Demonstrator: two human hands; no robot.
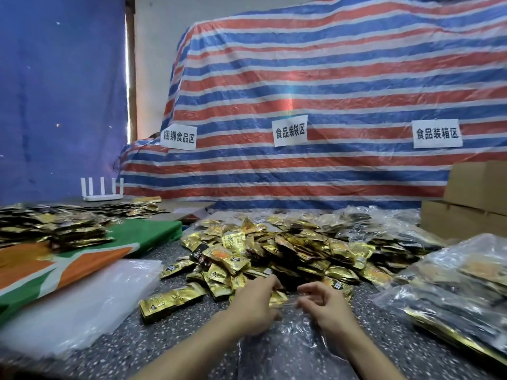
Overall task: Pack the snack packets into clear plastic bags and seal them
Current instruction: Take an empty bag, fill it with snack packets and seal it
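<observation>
**Slack bag mouth beside a sliding heap**

Filling the upper frame: striped tarp (301,78), no hazard to the work. Across the lower half: speckled bench (170,338), smooth-looking and likely to let film and foil slide.

Piled at centre frame: heap of snack packets (288,250), loose and sloping toward the lower edge. Could slump over the bag mouth if raked too hard.

Along the right edge: filled bags (452,292), glossy and overlapping. Might slip or get muddled with unsealed work if nudged.

At lower left: stack of empty clear bags (68,305). Liable to give up several sheets at once.

Flat at bottom centre: clear plastic bag (288,346), thin and crumpled, with its mouth toward the heap. Contents hard to judge through the glare.

Pinching that mouth edge, by the look of it: left hand (255,305) and right hand (326,308). Both have fingers curled and sit near each other at the foot of the heap. Could tear the film by pulling apart too sharply, lose the slippery pinch, or trap a packet corner in the seal line.

Just left of the hands: loose gold packet (170,300), easily missed.
</observation>
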